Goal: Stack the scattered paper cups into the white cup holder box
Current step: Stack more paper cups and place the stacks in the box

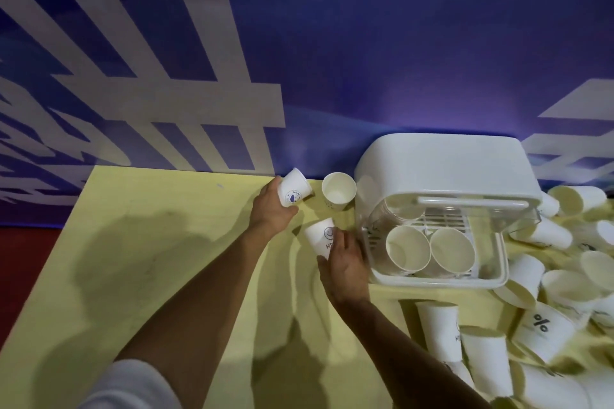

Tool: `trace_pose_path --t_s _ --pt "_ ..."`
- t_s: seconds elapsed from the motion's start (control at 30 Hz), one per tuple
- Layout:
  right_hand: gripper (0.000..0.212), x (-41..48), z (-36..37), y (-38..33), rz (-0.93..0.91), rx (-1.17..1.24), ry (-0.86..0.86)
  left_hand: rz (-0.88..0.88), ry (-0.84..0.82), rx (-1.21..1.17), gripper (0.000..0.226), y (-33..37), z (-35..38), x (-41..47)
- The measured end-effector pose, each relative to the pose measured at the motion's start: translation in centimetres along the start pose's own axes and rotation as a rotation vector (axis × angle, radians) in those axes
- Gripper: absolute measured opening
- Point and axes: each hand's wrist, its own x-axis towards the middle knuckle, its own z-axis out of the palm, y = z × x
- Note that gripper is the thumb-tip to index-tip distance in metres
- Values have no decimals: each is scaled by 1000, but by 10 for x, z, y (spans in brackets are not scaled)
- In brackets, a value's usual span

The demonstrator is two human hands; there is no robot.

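Note:
The white cup holder box point(442, 173) stands at the back of the yellow table point(166, 242), lid raised, with two upright stacks of paper cups point(432, 251) inside. My left hand point(272, 209) grips a small white cup with a blue logo point(294, 191), tilted bottom-up, left of the box. My right hand point(345, 269) holds another white cup with a smiley print point(320, 236), bottom pointing away, just left of the box's open front. One open cup point(338, 191) stands upright between my left hand and the box.
Several loose and nested paper cups point(548, 309) lie piled right of and in front of the box, reaching the frame's right edge. A blue wall with white stripes point(199, 60) backs the table. The table's left edge borders a red floor point(23, 276).

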Motion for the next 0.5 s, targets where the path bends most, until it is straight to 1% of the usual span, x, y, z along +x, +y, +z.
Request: trace_pose_path --t_s 0.1,0.2,0.33,0.5 --pt "62 0 1 -3 77 40 -52 -23 31 5 69 0 9 5" --pt "61 0 0 -5 84 66 -62 -33 72 29 56 -3 13 6" --pt "61 -3 -5 -3 68 71 -57 -45 69 2 55 -10 14 -3" --pt "68 -8 -26 -13 40 139 -7 -120 98 -112 57 -17 8 -23"
